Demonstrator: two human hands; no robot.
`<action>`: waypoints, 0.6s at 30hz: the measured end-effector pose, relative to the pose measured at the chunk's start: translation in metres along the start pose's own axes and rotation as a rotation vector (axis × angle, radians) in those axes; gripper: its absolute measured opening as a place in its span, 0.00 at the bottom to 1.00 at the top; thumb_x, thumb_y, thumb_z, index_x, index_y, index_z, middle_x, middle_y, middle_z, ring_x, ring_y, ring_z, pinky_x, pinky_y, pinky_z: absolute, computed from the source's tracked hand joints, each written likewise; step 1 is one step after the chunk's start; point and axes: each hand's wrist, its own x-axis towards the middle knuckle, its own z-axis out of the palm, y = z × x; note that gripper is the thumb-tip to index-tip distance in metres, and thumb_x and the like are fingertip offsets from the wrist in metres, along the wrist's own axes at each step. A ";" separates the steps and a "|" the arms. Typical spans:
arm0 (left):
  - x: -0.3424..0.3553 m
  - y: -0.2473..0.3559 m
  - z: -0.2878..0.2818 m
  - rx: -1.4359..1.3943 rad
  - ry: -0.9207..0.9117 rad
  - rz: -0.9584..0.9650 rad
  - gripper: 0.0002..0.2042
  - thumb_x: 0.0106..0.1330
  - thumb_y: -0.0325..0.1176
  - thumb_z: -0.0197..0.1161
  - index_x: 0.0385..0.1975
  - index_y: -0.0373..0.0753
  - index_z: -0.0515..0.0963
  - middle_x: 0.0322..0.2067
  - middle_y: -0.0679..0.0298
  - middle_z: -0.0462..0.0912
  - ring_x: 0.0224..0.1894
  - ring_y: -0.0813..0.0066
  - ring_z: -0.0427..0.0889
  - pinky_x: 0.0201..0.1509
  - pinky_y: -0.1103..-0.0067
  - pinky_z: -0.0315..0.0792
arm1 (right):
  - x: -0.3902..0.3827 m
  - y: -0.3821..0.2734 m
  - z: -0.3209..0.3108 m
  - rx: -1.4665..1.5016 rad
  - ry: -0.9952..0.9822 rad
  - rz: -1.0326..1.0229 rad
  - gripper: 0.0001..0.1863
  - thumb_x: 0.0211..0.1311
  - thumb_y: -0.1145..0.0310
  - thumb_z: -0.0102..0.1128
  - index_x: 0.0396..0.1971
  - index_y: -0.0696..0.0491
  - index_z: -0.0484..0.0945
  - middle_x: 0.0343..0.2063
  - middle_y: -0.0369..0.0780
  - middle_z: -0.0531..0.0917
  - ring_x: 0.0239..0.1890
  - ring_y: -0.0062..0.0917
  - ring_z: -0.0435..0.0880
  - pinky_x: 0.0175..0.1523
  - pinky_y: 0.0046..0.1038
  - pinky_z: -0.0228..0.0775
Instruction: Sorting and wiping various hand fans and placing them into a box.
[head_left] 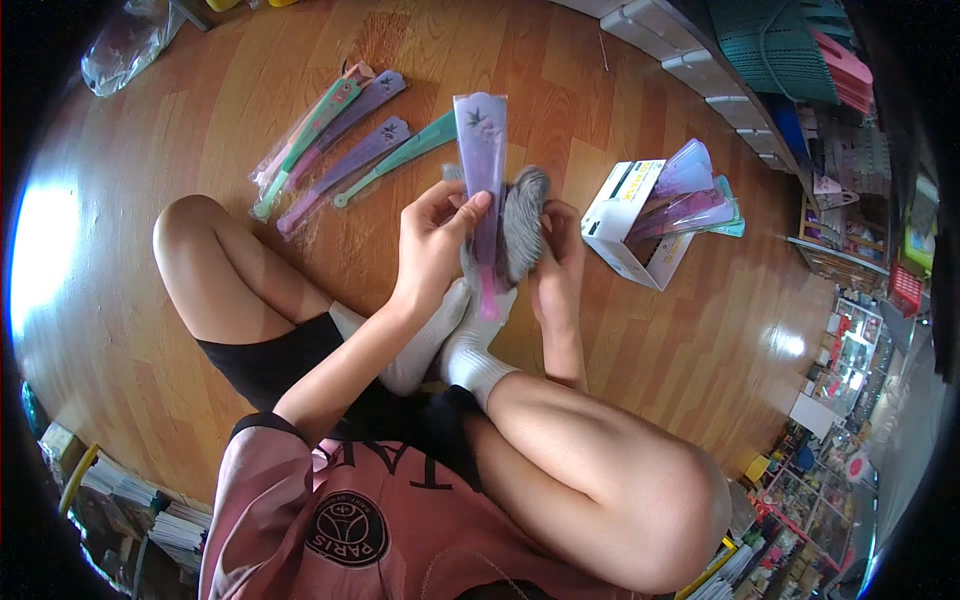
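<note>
Between thumb and fingers, my left hand grips a folded purple hand fan with a pink handle end, held upright in clear wrapping. My right hand is closed on a bundle of grey yarn-like cloth, pressed close beside the fan; part of the bundle shows behind the fan too. A green folded fan lies on the floor just left of the held one. Near it are a purple fan with a pink end and a small pile of wrapped fans in green, purple and pale pink.
A white cardboard box on the wooden floor at right holds several purple, pink and green fans. White drawers and crowded shelves line the right side. A clear plastic bag lies at the far left.
</note>
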 end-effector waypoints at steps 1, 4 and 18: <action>-0.001 -0.001 0.002 -0.007 -0.005 -0.001 0.08 0.62 0.31 0.61 0.36 0.32 0.77 0.25 0.71 0.77 0.29 0.88 0.72 0.37 0.88 0.66 | 0.002 -0.004 0.005 -0.106 0.047 -0.005 0.16 0.61 0.75 0.52 0.48 0.56 0.64 0.44 0.40 0.70 0.45 0.22 0.72 0.50 0.25 0.65; -0.005 -0.002 0.007 0.013 0.029 0.037 0.08 0.62 0.30 0.60 0.37 0.32 0.77 0.25 0.71 0.77 0.29 0.88 0.72 0.35 0.88 0.66 | 0.000 0.008 0.002 -0.149 -0.047 0.190 0.23 0.55 0.77 0.55 0.53 0.56 0.63 0.48 0.40 0.71 0.50 0.23 0.72 0.53 0.24 0.64; 0.016 -0.003 -0.027 0.011 -0.079 -0.051 0.07 0.61 0.30 0.61 0.32 0.31 0.75 0.26 0.66 0.78 0.30 0.83 0.74 0.37 0.84 0.68 | -0.014 0.026 0.014 -0.515 -0.088 0.248 0.11 0.62 0.69 0.48 0.32 0.62 0.74 0.27 0.45 0.78 0.32 0.27 0.78 0.38 0.29 0.67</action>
